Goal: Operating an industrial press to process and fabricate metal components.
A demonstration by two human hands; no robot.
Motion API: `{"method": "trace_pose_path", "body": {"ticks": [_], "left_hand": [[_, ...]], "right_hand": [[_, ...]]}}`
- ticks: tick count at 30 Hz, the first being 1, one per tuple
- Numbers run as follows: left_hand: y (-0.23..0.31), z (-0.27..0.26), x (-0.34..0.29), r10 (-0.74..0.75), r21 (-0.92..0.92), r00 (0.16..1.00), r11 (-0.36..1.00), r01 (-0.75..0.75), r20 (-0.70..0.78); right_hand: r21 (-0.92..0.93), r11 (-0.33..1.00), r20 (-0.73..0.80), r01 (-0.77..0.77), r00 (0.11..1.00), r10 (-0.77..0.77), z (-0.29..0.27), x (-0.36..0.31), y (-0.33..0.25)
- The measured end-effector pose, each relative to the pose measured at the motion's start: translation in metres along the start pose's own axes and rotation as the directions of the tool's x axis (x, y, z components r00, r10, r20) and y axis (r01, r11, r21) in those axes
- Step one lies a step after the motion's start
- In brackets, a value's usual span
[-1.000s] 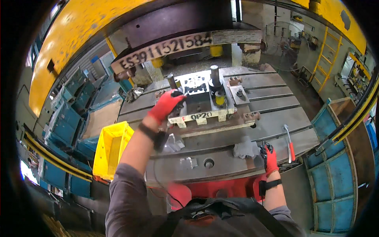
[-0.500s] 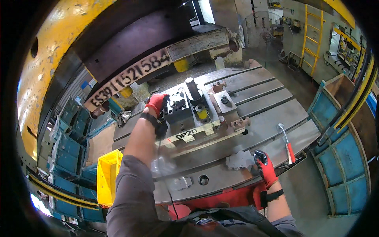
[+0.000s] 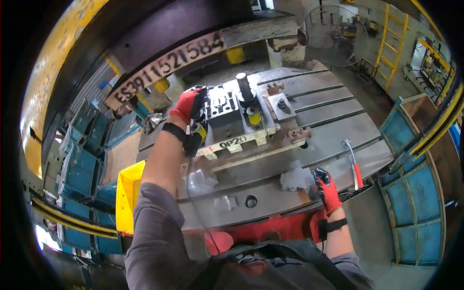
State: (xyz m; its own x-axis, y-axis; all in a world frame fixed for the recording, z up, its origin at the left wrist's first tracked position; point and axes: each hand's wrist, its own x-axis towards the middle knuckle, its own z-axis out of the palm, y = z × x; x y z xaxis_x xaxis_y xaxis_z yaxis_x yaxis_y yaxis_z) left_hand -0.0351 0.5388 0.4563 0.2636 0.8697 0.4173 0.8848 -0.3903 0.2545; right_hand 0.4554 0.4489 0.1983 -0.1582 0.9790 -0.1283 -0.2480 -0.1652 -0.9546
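A bright metal part (image 3: 218, 100) sits on the lower die (image 3: 232, 129), centre of the press bed (image 3: 338, 133), left hand (image 3: 187, 106) at its left, finger closure hidden; were the upper die (image 3: 166, 70) to descend, fingers could be crushed. Near right, the right hand (image 3: 328, 190): grip unclear.
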Motion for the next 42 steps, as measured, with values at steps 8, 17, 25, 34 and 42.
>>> {"method": "trace_pose_path", "body": {"ticks": [8,17,25,34,42], "left_hand": [[0.094,0.005,-0.155,-0.470,-0.692,0.851,0.534,0.486,0.236],[0.132,0.078,-0.323,-0.757,-0.764,0.563,0.136,0.631,0.330],[0.135,0.118,-0.329,-0.685,0.095,0.727,0.722,0.685,-0.037],[0.143,0.119,-0.314,-0.450,0.240,0.870,0.884,0.402,0.203],[0.136,0.127,-0.312,-0.457,0.157,0.865,0.888,0.432,0.207]], "right_hand": [[-0.020,0.999,0.010,0.026,1.000,-0.026,-0.002,0.005,0.005],[-0.097,0.994,0.017,0.047,0.999,-0.045,-0.001,0.006,0.004],[-0.156,0.987,-0.020,0.046,0.999,-0.050,-0.007,0.014,0.017],[-0.247,0.968,-0.035,-0.050,0.998,0.043,-0.005,0.019,0.011],[-0.481,0.873,-0.078,-0.078,0.996,0.046,-0.002,0.038,0.000]]}}
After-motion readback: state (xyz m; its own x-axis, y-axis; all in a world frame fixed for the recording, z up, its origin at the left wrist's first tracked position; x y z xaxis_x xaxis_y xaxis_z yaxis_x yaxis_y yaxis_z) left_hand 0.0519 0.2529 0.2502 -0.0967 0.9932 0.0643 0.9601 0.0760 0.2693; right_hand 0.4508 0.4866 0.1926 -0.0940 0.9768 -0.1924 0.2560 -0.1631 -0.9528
